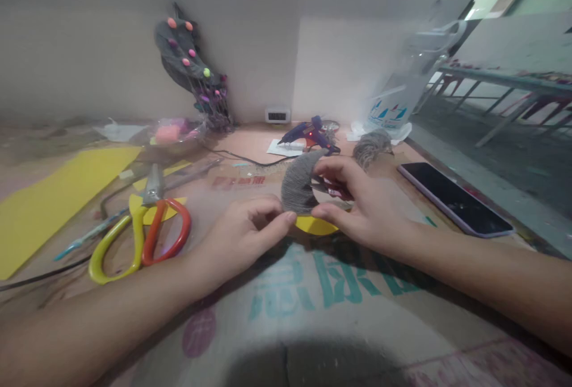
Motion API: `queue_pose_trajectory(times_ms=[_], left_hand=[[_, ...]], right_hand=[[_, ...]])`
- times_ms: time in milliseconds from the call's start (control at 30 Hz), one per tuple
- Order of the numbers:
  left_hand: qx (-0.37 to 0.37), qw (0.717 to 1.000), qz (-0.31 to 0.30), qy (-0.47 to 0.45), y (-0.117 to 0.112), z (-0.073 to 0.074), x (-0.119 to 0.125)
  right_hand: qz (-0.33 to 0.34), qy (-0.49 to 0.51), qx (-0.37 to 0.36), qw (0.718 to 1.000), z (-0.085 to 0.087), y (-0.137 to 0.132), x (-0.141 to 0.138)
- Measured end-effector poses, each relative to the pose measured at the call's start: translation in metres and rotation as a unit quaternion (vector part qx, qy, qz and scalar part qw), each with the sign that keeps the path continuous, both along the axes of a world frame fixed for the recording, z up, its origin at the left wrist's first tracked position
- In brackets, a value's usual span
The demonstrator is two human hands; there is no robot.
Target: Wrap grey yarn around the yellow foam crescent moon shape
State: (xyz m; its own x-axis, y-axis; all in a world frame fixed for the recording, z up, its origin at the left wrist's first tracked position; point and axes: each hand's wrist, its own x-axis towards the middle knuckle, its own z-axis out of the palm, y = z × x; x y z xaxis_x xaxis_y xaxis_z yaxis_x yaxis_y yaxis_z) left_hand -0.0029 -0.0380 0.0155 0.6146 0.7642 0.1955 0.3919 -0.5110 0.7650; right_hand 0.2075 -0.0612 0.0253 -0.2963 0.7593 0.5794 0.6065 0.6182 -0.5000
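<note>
A curved yellow foam piece (315,226), wound with grey yarn (298,184) over most of its length, stands on edge at the middle of the table. My left hand (245,233) pinches its lower end between thumb and forefinger. My right hand (357,205) grips the same piece from the right, thumb low on the bare yellow part and fingers curled over the grey winding. A loose ball of grey yarn (370,146) lies just behind my right hand.
Yellow and red scissors (142,235) lie to the left, by a yellow foam sheet (53,196). A blue glue gun (308,134) rests at the back on paper, its cord trailing left. A dark phone (453,197) lies on the right. A grey beaded craft (192,68) leans on the wall.
</note>
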Motion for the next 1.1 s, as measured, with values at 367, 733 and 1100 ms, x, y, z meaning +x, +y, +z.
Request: queue_pose_trajectory(times_ms=[367,733,1100], left_hand=[[-0.013,0.999,-0.013,-0.049,-0.001,-0.003,-0.001],[0.030,0.999,0.013,-0.011,-0.003,-0.001,-0.003],[0.021,0.999,0.019,-0.025,-0.005,-0.001,-0.004]], right_hand=[[0.055,-0.204,0.166,0.963,0.004,-0.011,0.001],[0.022,-0.191,0.196,0.961,-0.004,-0.004,0.003],[0.001,-0.207,0.201,0.958,-0.004,-0.004,0.002]])
